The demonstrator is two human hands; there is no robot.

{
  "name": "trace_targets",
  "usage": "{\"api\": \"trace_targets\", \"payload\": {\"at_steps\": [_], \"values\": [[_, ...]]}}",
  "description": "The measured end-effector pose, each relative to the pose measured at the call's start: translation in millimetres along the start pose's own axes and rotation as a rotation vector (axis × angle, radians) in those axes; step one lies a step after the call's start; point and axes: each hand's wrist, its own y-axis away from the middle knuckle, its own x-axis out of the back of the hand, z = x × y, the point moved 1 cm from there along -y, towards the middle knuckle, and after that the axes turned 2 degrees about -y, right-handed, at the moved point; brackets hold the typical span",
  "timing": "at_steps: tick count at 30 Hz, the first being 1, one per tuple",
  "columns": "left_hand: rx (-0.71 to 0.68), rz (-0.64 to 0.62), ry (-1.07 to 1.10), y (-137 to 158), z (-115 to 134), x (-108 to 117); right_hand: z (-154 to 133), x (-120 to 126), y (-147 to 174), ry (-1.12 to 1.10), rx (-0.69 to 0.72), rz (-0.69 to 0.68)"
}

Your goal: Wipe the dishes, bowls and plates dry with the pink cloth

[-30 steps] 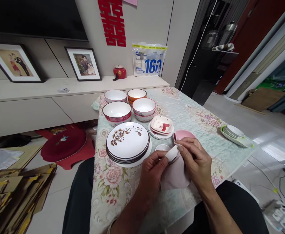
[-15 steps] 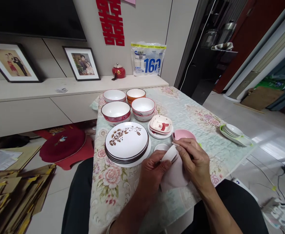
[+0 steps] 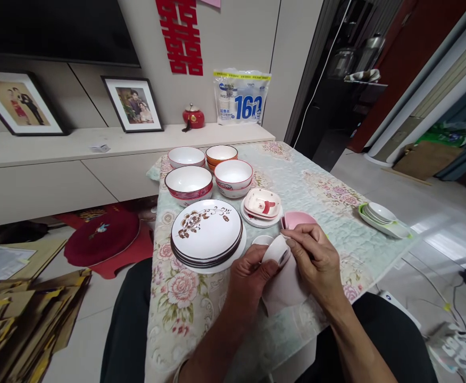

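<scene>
My left hand (image 3: 251, 274) grips a small white bowl (image 3: 275, 251) tipped on its side, thumb and fingers at its rim. A small dark mark shows on the bowl's right side. My right hand (image 3: 316, 260) pinches a pale pinkish cloth (image 3: 284, 291) at the bowl's upper edge, and the cloth hangs below both hands. Just behind the held bowl is another white bowl (image 3: 261, 240), partly hidden. A pink bowl (image 3: 300, 218) sits beyond my right fingers. Left of my hands lies a stack of white plates (image 3: 207, 231) with a brown flower pattern.
On the flowered tablecloth (image 3: 201, 324) stand stacked large bowls (image 3: 189, 181), bear-pattern dishes (image 3: 261, 203) on small plates, and green-edged dishes (image 3: 382, 221) at the right edge. Behind the table is a low cabinet (image 3: 37, 154). A red stool (image 3: 101, 236) and flattened cardboard (image 3: 29, 319) are at left.
The small bowl has turned a little in my left hand, so the dark mark on it now shows. My right hand has shifted slightly along with it, still pinching the cloth.
</scene>
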Motion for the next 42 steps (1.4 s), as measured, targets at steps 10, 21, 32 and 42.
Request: {"api": "trace_targets", "payload": {"at_steps": [10, 21, 32, 42], "values": [[0.084, 0.013, 0.152, 0, 6, -5, -21, -3, -1, -0.03, 0.171, -0.161], [-0.023, 0.007, -0.037, -1, 6, -1, -28, -5, 2, -0.033, 0.163, -0.196], [-0.086, -0.031, -0.103, 2, 8, -3, -1, 0, 0, -0.003, -0.161, 0.019], [-0.139, -0.057, -0.238, 1, 15, -3, -17, 3, -1, -0.011, 0.026, -0.055]]}}
